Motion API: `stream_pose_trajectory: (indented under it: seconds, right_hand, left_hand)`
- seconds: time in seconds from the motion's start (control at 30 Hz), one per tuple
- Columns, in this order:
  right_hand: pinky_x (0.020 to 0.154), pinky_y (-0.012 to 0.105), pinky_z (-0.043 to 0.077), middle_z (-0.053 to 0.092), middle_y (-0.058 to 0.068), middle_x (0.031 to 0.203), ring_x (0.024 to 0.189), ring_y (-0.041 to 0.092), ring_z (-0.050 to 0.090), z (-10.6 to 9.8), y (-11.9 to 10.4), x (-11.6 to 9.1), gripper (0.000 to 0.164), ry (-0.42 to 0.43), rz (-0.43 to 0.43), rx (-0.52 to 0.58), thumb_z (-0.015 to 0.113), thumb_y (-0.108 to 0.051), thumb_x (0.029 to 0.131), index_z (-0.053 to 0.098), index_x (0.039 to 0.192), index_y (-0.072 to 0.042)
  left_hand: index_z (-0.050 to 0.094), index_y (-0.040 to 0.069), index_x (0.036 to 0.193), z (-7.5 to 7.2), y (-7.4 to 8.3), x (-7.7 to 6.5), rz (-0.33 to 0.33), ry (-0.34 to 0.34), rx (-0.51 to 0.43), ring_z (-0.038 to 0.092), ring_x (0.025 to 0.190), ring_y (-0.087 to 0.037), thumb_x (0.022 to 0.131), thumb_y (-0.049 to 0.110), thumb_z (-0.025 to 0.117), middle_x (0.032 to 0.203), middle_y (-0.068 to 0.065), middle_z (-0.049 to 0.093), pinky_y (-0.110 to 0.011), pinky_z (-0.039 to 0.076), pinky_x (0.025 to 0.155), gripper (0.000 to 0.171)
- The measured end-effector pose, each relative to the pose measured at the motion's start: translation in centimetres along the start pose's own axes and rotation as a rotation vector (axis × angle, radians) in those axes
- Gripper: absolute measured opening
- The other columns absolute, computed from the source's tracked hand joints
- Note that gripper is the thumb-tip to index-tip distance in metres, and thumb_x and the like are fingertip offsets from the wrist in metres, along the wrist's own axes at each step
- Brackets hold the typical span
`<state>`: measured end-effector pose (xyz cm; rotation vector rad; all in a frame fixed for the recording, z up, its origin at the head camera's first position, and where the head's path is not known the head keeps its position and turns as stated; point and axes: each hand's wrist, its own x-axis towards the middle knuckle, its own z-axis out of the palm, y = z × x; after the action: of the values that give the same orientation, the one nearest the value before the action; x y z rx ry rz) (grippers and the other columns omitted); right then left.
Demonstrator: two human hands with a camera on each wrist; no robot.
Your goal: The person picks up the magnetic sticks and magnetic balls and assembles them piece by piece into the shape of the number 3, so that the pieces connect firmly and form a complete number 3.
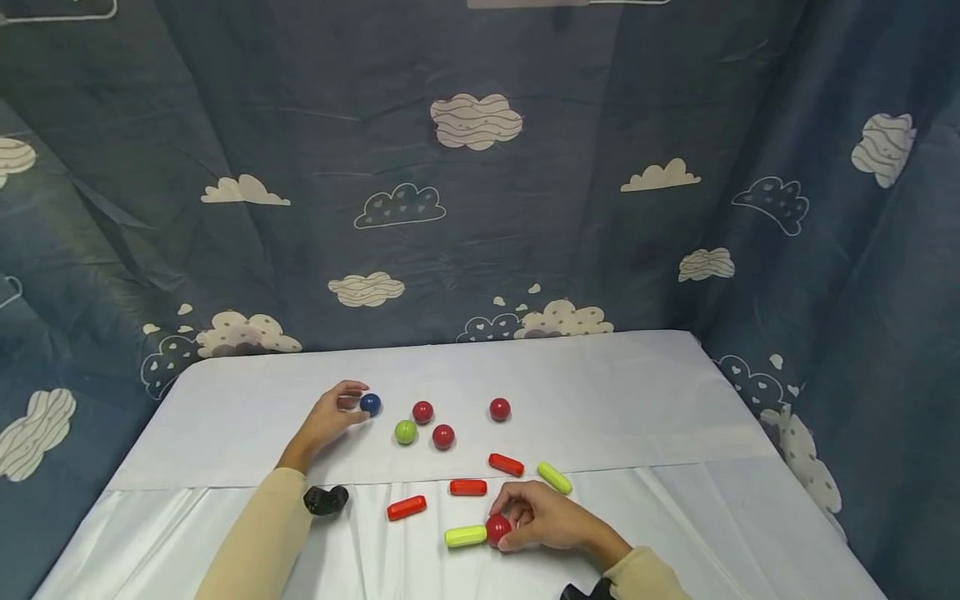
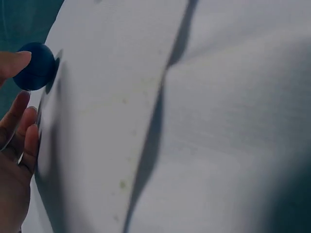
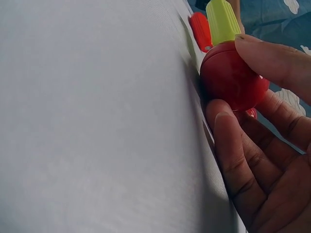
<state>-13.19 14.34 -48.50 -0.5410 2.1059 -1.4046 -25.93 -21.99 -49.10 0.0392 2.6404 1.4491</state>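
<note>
A blue ball (image 1: 371, 405) is at the far left of the group, between the thumb and fingers of my left hand (image 1: 335, 417). The left wrist view shows the thumb on the blue ball (image 2: 39, 67), with a fingertip just beneath it. Nearer the front, my right hand (image 1: 542, 518) pinches a red ball (image 1: 497, 528) with the thumb and fingers. Against that ball's left side lies a yellow-green ribbed stick (image 1: 466, 536). In the right wrist view the stick (image 3: 223, 22) meets the red ball (image 3: 232, 76) end-on; whether they are joined I cannot tell.
Past the right hand lie a red stick (image 1: 468, 487), two more red sticks and a second yellow-green stick (image 1: 554, 477). Behind them are a green ball (image 1: 405, 432), a red ball (image 1: 443, 437) and two others. A cloud-patterned curtain (image 1: 525, 208) borders the white-covered table (image 1: 637, 392).
</note>
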Motion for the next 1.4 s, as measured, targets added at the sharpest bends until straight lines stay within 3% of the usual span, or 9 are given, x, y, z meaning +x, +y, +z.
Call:
stream_pose_trajectory:
  seconds: [0.3, 0.57, 0.9, 1.2, 1.4]
  right_hand:
    - [0.061, 0.018, 0.045, 0.062, 0.002, 0.084, 0.070, 0.010, 0.052, 0.02, 0.07, -0.39, 0.026, -0.005, 0.006, 0.039, 0.078, -0.002, 0.078, 0.063, 0.099, -0.007]
    - [0.062, 0.018, 0.045, 0.062, 0.001, 0.084, 0.070, 0.011, 0.053, -0.02, -0.08, -0.31, 0.026, 0.014, 0.023, 0.020, 0.078, -0.002, 0.077, 0.064, 0.099, -0.009]
    - [0.063, 0.018, 0.046, 0.064, 0.000, 0.088, 0.072, 0.011, 0.054, -0.16, -0.05, -0.30, 0.024, -0.005, 0.022, 0.015, 0.076, -0.004, 0.080, 0.064, 0.100, -0.009]
    - [0.063, 0.018, 0.045, 0.064, 0.000, 0.088, 0.071, 0.010, 0.054, -0.37, 0.09, -0.24, 0.024, -0.017, 0.017, 0.030, 0.076, -0.003, 0.080, 0.064, 0.101, -0.008]
    - [0.061, 0.018, 0.044, 0.064, 0.001, 0.086, 0.070, 0.011, 0.053, -0.36, 0.03, -0.14, 0.024, -0.013, 0.038, 0.029, 0.076, -0.004, 0.080, 0.064, 0.100, -0.009]
  left_hand:
    - [0.047, 0.008, 0.139, 0.66, -0.25, 0.19, -0.013, -0.039, -0.005, 0.046, 0.120, -0.034, 0.086, 0.004, 0.069, 0.136, -0.022, 0.049, -0.051, 0.038, 0.099, 0.057]
    - [0.051, 0.007, 0.136, 0.47, 0.17, 0.31, -0.026, -0.067, 0.046, 0.047, 0.119, -0.034, 0.087, 0.014, 0.070, 0.135, -0.022, 0.051, -0.052, 0.037, 0.099, 0.053]
    - [0.058, 0.008, 0.128, 0.65, 0.20, 0.30, -0.018, -0.021, 0.150, 0.048, 0.097, -0.028, 0.088, 0.018, 0.070, 0.111, -0.015, 0.057, -0.036, 0.040, 0.077, 0.043]
    - [0.058, 0.004, 0.127, 0.68, -0.12, 0.15, 0.011, 0.013, 0.212, 0.048, 0.083, -0.023, 0.087, 0.020, 0.072, 0.093, -0.010, 0.056, -0.032, 0.038, 0.067, 0.046]
    - [0.060, 0.005, 0.125, 0.52, 0.08, -0.16, 0.000, -0.005, 0.243, 0.050, 0.086, -0.025, 0.087, 0.030, 0.072, 0.095, -0.012, 0.058, -0.033, 0.041, 0.069, 0.047]
